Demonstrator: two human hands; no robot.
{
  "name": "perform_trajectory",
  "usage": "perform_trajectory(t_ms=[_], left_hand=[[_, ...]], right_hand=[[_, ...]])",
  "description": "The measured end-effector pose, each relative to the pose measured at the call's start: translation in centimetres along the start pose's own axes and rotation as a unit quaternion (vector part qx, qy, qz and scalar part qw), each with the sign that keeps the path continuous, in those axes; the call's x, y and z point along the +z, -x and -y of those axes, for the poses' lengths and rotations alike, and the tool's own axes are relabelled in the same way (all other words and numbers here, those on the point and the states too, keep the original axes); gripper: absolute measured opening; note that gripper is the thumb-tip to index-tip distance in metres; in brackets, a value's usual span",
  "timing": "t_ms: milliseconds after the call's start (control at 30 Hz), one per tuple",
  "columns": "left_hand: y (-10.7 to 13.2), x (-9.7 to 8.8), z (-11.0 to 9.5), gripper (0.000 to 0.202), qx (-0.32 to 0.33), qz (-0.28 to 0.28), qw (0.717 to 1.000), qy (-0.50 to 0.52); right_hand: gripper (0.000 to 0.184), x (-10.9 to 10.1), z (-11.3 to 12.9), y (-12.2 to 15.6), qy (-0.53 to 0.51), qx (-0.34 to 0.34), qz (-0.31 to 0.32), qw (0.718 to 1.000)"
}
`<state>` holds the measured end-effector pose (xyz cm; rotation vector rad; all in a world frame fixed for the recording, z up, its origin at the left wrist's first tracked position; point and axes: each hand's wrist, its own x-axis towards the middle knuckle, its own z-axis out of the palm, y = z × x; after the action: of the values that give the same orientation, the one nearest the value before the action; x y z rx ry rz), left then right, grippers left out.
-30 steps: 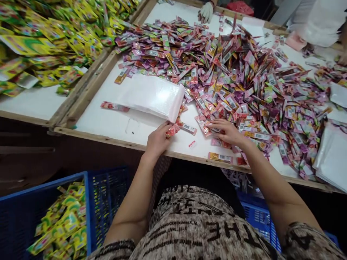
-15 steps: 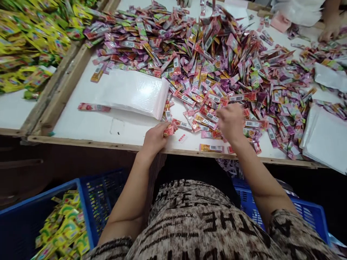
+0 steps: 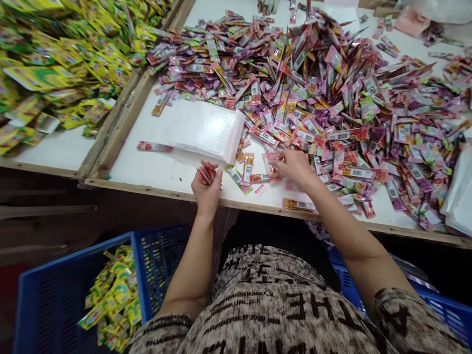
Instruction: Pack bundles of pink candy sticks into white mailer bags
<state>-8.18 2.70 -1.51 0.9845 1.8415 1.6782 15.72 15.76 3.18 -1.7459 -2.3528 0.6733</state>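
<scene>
Broadly spread over the white bench (image 3: 155, 167) with its raw wooden rim: a great heap of pink, purple and red foil sachets (image 3: 332, 98), lying every way. Just left of the heap's near edge, a flat stack of clear plastic bags (image 3: 202, 128), long axis running left to right. Between stack and heap, close to the near rim, a few loose sachets (image 3: 248, 169), mostly pointing away from the body. Right hand (image 3: 295, 167) nearer to these, fingers curled down onto a pink sachet at the heap's fringe, pinching it. Left hand (image 3: 207, 184) just below the stack's right corner, clenched round a small upright bundle of red sachets (image 3: 207, 172).
</scene>
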Motion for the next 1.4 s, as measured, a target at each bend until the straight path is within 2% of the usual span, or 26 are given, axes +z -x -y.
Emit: perform_trajectory(t_ms=[100,200,300,400,500,567,633,733,800,867,933,1033,1100,1167,1200,1267,1400], left_hand=[[0.1,0.1,-0.2,0.024,-0.010,-0.006,1.000,-0.023],[0.2,-0.1,-0.3,0.022,-0.028,0.014,0.999,-0.035],[0.1,-0.1,-0.1,0.022,-0.027,0.023,0.999,-0.040],[-0.1,0.1,0.1,0.021,-0.016,0.028,0.997,-0.066],[-0.2,0.1,0.1,0.020,-0.004,0.026,0.996,-0.087],[-0.1,0.0,0.1,0.020,0.004,0.030,0.995,-0.090],[0.0,-0.2,0.2,0.020,0.013,0.038,0.995,-0.091],[0.0,-0.3,0.7,0.020,0.033,0.045,0.993,-0.099],[0.0,-0.3,1.1,0.019,0.046,0.048,0.992,-0.106],[-0.1,-0.2,1.3,0.020,0.051,0.050,0.992,-0.106],[-0.1,-0.2,1.3,0.021,0.051,0.051,0.992,-0.105],[0.0,-0.2,1.0,0.021,0.055,0.052,0.990,-0.117],[0.0,-0.2,0.9,0.020,0.061,0.050,0.989,-0.126],[0.0,-0.1,0.9,0.019,0.065,0.045,0.988,-0.130],[0.0,-0.1,0.9,0.019,0.067,0.042,0.988,-0.130],[0.0,0.0,1.1,0.019,0.070,0.039,0.988,-0.128],[-0.1,0.0,1.2,0.018,0.078,0.039,0.988,-0.131]], right_hand=[[0.035,1.5,2.2,-0.5,0.067,-0.001,0.024,0.997],[0.028,1.3,1.5,-0.9,0.045,-0.003,0.030,0.999],[0.039,0.4,1.0,-1.2,-0.017,0.028,0.014,0.999],[0.051,1.4,3.3,-1.3,-0.075,0.042,0.004,0.996],[0.055,3.7,6.3,-1.9,-0.037,0.048,0.022,0.998],[0.051,4.9,7.3,-2.4,0.004,0.056,0.035,0.998],[0.039,5.4,7.2,-2.9,0.013,0.051,0.049,0.997],[0.022,5.2,6.1,-3.5,-0.031,0.027,0.051,0.998],[0.019,4.9,5.5,-3.5,-0.102,0.018,0.051,0.993],[0.025,4.6,5.2,-3.1,-0.214,0.018,0.063,0.975],[0.037,4.2,5.2,-2.3,-0.360,0.024,0.091,0.928],[0.053,3.3,4.9,-0.9,-0.567,0.021,0.166,0.807],[0.059,2.5,4.5,-0.2,-0.648,0.007,0.214,0.731],[0.062,1.8,4.1,0.3,-0.687,-0.004,0.241,0.686],[0.064,1.5,4.1,0.5,-0.693,-0.006,0.248,0.677],[0.068,1.1,4.1,0.8,-0.682,0.000,0.252,0.687],[0.067,0.8,4.2,1.2,-0.614,-0.018,0.249,0.749]])
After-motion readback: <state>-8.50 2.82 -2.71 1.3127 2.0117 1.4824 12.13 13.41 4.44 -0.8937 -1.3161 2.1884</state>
